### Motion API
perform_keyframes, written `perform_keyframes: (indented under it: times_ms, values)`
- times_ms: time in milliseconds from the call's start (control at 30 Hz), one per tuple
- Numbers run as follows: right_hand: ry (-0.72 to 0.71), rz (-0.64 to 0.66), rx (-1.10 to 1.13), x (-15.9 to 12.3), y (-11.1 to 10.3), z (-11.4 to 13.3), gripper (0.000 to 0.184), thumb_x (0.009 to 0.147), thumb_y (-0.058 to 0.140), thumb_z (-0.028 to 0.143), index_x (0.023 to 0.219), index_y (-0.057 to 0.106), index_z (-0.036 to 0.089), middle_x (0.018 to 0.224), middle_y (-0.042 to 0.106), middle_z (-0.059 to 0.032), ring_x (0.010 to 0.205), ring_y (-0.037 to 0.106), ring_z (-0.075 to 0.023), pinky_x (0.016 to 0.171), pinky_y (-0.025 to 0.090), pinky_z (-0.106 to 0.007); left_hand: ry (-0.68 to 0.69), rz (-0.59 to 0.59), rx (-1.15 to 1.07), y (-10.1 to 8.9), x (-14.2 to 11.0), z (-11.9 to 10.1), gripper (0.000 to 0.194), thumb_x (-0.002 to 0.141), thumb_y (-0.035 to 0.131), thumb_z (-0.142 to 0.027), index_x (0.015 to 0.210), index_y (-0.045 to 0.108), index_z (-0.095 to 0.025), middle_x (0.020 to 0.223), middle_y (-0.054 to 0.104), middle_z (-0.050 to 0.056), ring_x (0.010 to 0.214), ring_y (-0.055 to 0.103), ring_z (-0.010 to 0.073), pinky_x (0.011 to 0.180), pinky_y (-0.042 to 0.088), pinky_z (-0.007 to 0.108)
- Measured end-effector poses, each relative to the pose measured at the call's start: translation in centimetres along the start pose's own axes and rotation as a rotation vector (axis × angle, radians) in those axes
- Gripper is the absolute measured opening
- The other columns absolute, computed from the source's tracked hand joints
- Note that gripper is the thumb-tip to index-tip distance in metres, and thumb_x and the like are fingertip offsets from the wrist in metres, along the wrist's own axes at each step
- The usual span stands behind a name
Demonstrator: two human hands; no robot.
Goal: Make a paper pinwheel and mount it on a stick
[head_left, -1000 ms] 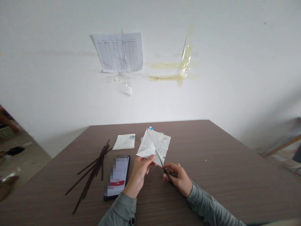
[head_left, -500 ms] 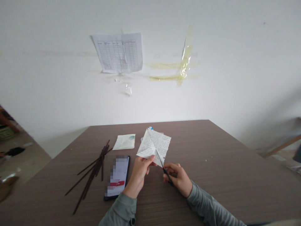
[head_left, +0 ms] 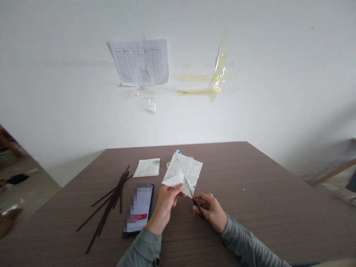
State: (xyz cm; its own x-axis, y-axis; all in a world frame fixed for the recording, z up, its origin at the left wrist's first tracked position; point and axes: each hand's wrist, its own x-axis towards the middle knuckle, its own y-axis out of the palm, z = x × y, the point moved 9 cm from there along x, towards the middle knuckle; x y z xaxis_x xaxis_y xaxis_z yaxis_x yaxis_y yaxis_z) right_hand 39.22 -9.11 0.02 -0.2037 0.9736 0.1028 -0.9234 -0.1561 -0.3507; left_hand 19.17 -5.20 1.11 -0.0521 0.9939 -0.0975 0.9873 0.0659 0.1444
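My left hand [head_left: 166, 202]: nearly closed, pinching printed paper square [head_left: 182, 168] at near edge
My right hand [head_left: 211, 209]: curled round black scissors [head_left: 197, 206], blades at paper's near corner
Paper: over table [head_left: 250, 226]
Smartphone [head_left: 139, 207]: left of my wrist, dark sticks [head_left: 113, 198] beside it

The left hand [head_left: 164, 202] pinches, thumb [head_left: 177, 190] uppermost; just right of it, the right hand [head_left: 213, 209] curls its fingers [head_left: 202, 196] inward, its forearm [head_left: 247, 237] slanting outward behind.

printed sheet [head_left: 189, 167]: creased matt paper | tabletop [head_left: 258, 200]: matt wood-grain | tape [head_left: 219, 76]: glossy plastic
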Motion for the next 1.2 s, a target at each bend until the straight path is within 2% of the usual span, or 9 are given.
perform_keyframes:
  times_ms: [200, 367, 600, 733, 800, 900, 967, 1100, 1200]
  values:
    - [0.025, -0.007, 0.021, -0.1, 0.0, 0.1, 0.065, 0.085, 0.094, 0.091, 0.104, 0.095, 0.029, 0.078, 0.093, -0.0107, 0.090, 0.088, -0.0471, 0.134, 0.054, -0.076, 0.017, 0.003, -0.007, 0.1, 0.0, -0.1, 0.040, 0.070, 0.111, -0.044, 0.085, 0.084, -0.019, 0.078, 0.088, 0.007, 0.066, 0.084, 0.0227, 0.042, 0.032, 0.018]
    - [-0.011, -0.026, 0.010, -0.1, -0.1, 0.7, 0.062, 0.087, 0.093, 0.089, 0.101, 0.094, 0.029, 0.075, 0.089, -0.0093, 0.083, 0.086, -0.0429, 0.126, 0.062, -0.075, 0.006, -0.007, -0.014, 0.0, -0.1, -0.1, 0.042, 0.066, 0.112, -0.046, 0.082, 0.084, -0.019, 0.074, 0.086, 0.007, 0.065, 0.082, 0.0218, 0.042, 0.032, 0.019]
    - [0.006, -0.009, 0.009, -0.1, 0.0, 0.1, 0.066, 0.087, 0.092, 0.091, 0.106, 0.095, 0.028, 0.076, 0.092, -0.0092, 0.085, 0.089, -0.0440, 0.133, 0.057, -0.077, -0.011, -0.059, 0.001, -0.4, -0.4, -0.3, 0.030, 0.073, 0.106, -0.037, 0.082, 0.083, -0.020, 0.074, 0.084, 0.006, 0.068, 0.081, 0.0219, 0.044, 0.034, 0.020]
    - [0.019, 0.006, 0.023, -0.2, 0.0, -0.3, 0.059, 0.088, 0.092, 0.085, 0.105, 0.095, 0.028, 0.076, 0.093, -0.0096, 0.085, 0.089, -0.0449, 0.135, 0.054, -0.078, -0.011, -0.092, 0.023, -0.8, -0.2, -0.4, 0.025, 0.076, 0.103, -0.034, 0.083, 0.083, -0.021, 0.077, 0.086, 0.006, 0.068, 0.082, 0.0221, 0.044, 0.034, 0.020]
    - [0.023, 0.016, 0.008, -0.3, 0.0, -0.4, 0.056, 0.089, 0.091, 0.083, 0.107, 0.095, 0.029, 0.077, 0.093, -0.0094, 0.089, 0.089, -0.0454, 0.136, 0.052, -0.079, 0.000, -0.108, 0.066, -1.2, 0.0, -0.3, 0.022, 0.079, 0.101, -0.034, 0.085, 0.084, -0.021, 0.076, 0.086, 0.005, 0.063, 0.078, 0.0206, 0.045, 0.034, 0.021]
    - [0.016, -0.001, -0.018, -0.3, -0.4, -0.7, 0.058, 0.092, 0.090, 0.084, 0.109, 0.095, 0.029, 0.076, 0.092, -0.0074, 0.090, 0.088, -0.0429, 0.134, 0.053, -0.079, 0.019, -0.137, 0.179, -1.8, 0.3, -0.2, 0.017, 0.083, 0.099, -0.032, 0.084, 0.086, -0.021, 0.067, 0.083, 0.003, 0.050, 0.064, 0.0174, 0.045, 0.035, 0.025]
    - [0.008, -0.035, -0.019, -0.3, -0.8, -1.0, 0.059, 0.093, 0.089, 0.084, 0.109, 0.094, 0.027, 0.074, 0.090, -0.0062, 0.087, 0.086, -0.0402, 0.133, 0.054, -0.079, 0.038, -0.149, 0.241, -2.1, 0.4, -0.2, 0.015, 0.084, 0.099, -0.029, 0.082, 0.087, -0.022, 0.066, 0.083, 0.004, 0.053, 0.066, 0.0205, 0.048, 0.041, 0.027]
    - [-0.001, -0.102, 0.006, -0.2, -1.6, -1.6, 0.055, 0.091, 0.089, 0.076, 0.111, 0.094, 0.025, 0.074, 0.089, -0.0080, 0.087, 0.087, -0.0413, 0.132, 0.054, -0.078, 0.090, -0.149, 0.354, -2.3, 0.5, -0.5, 0.009, 0.082, 0.099, -0.021, 0.082, 0.090, -0.023, 0.086, 0.095, 0.011, 0.086, 0.091, 0.0348, 0.074, 0.064, 0.036]
    - [0.002, -0.114, 0.012, -0.2, -1.8, -1.8, 0.052, 0.091, 0.088, 0.074, 0.111, 0.095, 0.026, 0.075, 0.090, -0.0086, 0.089, 0.088, -0.0440, 0.131, 0.055, -0.078, 0.103, -0.116, 0.419, -2.1, 0.5, -0.6, 0.008, 0.083, 0.100, -0.022, 0.083, 0.092, -0.024, 0.094, 0.098, 0.013, 0.096, 0.094, 0.0390, 0.088, 0.067, 0.042]
